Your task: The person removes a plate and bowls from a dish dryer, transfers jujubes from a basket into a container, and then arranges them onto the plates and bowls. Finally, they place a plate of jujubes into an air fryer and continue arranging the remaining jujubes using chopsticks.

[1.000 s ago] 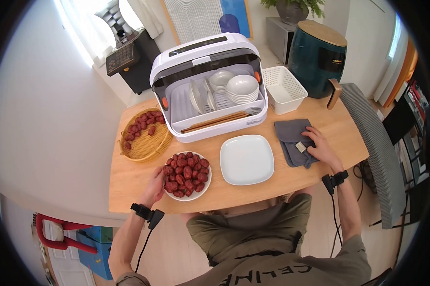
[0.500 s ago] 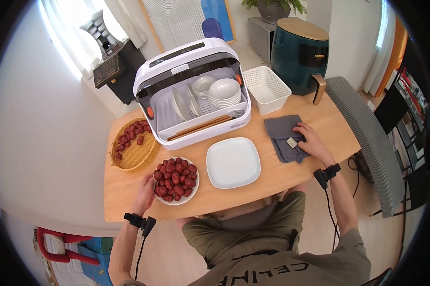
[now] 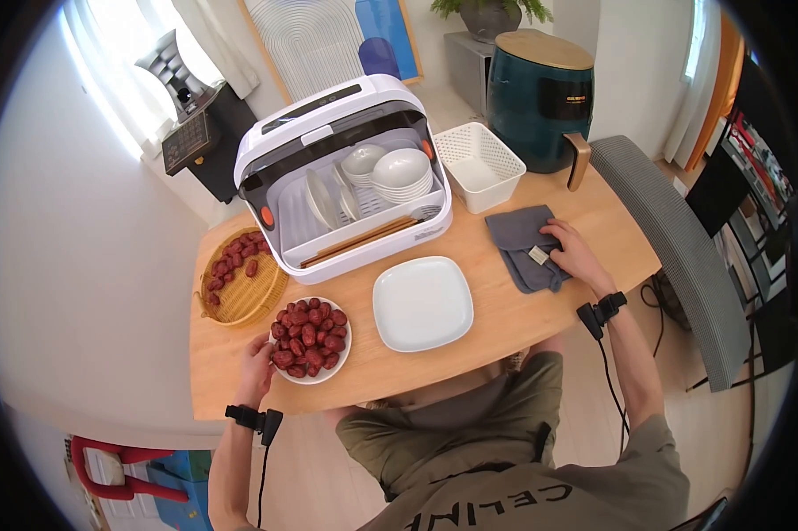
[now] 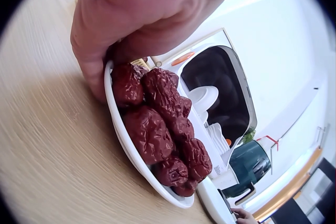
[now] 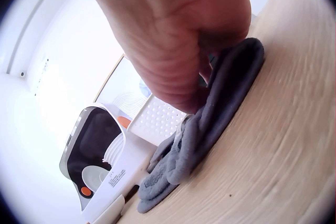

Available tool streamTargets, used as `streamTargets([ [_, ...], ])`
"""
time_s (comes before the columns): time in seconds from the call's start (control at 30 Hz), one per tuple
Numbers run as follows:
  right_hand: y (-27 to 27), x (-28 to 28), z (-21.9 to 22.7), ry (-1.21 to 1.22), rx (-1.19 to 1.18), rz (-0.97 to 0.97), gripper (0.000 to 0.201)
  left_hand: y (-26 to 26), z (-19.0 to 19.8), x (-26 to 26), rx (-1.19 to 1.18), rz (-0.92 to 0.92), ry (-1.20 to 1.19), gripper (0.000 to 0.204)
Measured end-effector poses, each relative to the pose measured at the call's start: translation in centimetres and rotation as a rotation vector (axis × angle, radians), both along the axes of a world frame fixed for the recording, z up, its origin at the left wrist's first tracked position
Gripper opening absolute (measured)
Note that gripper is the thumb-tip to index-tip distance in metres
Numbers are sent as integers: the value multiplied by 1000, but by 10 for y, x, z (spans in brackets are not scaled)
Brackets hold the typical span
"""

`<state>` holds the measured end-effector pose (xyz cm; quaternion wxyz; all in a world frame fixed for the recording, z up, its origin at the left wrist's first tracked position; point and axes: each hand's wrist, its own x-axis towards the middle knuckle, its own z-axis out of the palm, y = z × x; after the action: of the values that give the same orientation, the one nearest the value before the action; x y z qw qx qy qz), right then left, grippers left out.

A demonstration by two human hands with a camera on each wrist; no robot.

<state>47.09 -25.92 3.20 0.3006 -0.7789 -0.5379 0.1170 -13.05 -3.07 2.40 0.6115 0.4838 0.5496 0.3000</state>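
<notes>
A white plate heaped with wrinkled red dates stands at the table's front left. My left hand holds its left rim, with fingers outside the edge and other digits over the dates in the left wrist view. A folded grey cloth with a pale tag lies at the right. On its right side rests my right hand, fingers spread over the fabric and thumb near the tag. The right wrist view shows the fingertips touching the cloth. Between the hands lies a bare white square plate.
A wicker basket with several dates sits at the left. Behind the plates stands an open white dish cabinet holding bowls, plates and chopsticks. A white perforated basket and a dark green air fryer stand at the back right.
The head view has turned, so the table and everything on it appear further left. Both hands keep their places at the plate of dates and the cloth.
</notes>
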Motion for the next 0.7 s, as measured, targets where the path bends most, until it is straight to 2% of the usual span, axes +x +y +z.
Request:
streamTargets([
  [0.3,2,9,0,15,-17,23,48,7,-8,-10,80,38,-26,33],
  [0.43,2,3,8,45,-15,-32,50,7,-10,-10,97,22,-38,33],
  [0.5,3,5,6,-79,-29,-49,54,7,-9,-10,106,-17,-61,35],
  [0.7,8,7,11,-119,-125,-129,58,1,-7,-7,103,-15,-106,35],
])
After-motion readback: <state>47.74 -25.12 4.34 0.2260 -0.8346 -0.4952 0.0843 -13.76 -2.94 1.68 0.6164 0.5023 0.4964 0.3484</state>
